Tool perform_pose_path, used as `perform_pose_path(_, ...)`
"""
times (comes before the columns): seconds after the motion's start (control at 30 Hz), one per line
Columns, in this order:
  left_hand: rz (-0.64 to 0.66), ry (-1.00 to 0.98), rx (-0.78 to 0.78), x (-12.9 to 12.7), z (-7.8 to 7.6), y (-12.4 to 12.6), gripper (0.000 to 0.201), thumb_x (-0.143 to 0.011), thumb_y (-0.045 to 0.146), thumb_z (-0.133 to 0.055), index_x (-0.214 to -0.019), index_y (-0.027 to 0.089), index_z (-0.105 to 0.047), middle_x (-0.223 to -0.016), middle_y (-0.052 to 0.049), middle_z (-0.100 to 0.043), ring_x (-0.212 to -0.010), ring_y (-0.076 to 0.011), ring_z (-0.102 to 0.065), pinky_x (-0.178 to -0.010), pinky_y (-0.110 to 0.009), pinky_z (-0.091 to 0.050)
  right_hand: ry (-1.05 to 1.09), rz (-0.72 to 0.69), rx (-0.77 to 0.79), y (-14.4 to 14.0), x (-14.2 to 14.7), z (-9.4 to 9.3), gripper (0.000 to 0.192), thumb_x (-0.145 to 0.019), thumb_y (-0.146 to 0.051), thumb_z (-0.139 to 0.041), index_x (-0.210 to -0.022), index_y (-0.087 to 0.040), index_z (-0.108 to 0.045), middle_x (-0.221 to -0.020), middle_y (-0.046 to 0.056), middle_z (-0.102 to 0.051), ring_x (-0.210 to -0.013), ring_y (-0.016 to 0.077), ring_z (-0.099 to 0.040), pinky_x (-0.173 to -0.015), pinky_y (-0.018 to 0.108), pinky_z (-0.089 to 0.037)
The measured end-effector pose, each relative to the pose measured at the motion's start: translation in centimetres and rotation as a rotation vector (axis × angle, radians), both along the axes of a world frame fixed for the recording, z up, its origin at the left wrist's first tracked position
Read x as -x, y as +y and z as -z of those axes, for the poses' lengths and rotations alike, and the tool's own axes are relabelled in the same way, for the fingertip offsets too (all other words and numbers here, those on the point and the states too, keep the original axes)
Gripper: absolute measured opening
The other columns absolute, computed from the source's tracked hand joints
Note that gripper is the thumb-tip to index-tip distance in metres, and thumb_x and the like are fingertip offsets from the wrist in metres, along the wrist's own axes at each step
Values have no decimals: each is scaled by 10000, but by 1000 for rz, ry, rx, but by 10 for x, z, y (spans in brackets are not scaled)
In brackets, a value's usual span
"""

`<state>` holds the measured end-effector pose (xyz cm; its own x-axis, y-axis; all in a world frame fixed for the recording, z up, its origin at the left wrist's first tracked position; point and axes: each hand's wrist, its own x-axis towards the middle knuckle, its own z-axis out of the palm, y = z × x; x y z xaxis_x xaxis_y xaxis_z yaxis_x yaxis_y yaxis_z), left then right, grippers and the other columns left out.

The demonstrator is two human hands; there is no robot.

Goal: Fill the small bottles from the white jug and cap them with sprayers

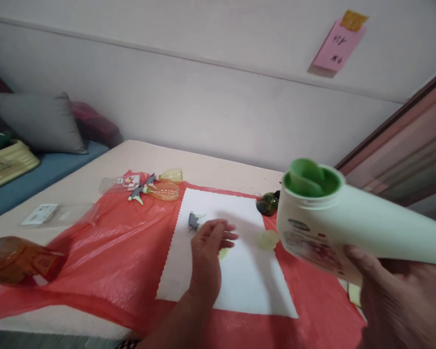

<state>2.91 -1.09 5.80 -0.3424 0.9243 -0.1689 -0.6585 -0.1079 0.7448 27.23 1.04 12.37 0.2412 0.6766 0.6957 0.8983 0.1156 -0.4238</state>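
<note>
Your right hand (403, 300) is wrapped around the large pale-green plastic jug with a printed label (312, 232), thumb along its lower front; the jug is held up at the right, above the red plastic sheet (112, 261), its body running out of view. The wall looks smooth and fairly stiff, likely slick if wet; the weight depends on contents you can't see, so treat it as heavy. Keep your grip around the body and clear of the green plastic pouring spout (305, 179), which stands uncapped at the mouth. Your left hand (210, 242) is over the white scallop-edged mat (247, 286), fingers bent and close together, beside the grey plastic trigger sprayer head (194, 221); you cannot tell whether it pinches anything. That sprayer looks light, its trigger delicate.
</note>
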Motion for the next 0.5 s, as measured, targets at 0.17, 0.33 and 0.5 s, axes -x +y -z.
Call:
perform_pose_path(0.17, -273, -11, 29, 36, -3, 17, 247, -802, 385, -708, -885, 156, -668, -833, -43, -730, -703, -135, -684, -646, -243, -501, 784, -332, -167, 63, 85, 4, 452, -640, -489, -755, -943, -159, -692, -891, 81, -709, -859, 229, -649, -830, 410, -531)
perform_pose_path(0.33, -181, 27, 107, 40, 3, 22, 282, -765, 361, -745, -931, 158, -641, -873, -48, -731, -735, -142, -693, -657, -245, -498, 960, -412, 68, 147, 137, 67, 605, -664, -617, -644, -999, -113, -647, -1011, 114, -710, -936, 223, -624, -884, 392, -507)
perform_pose_path(0.5, -75, 169, 135, 42, 1, 22, 302, -789, 350, -713, -1008, 166, -619, -943, -54, -729, -793, -156, -698, -705, -265, -512, 946, -403, 252, 153, 151, 122, 560, -691, -591, -620, -993, -124, -682, -1008, 103, -730, -954, 223, -632, -882, 363, -503)
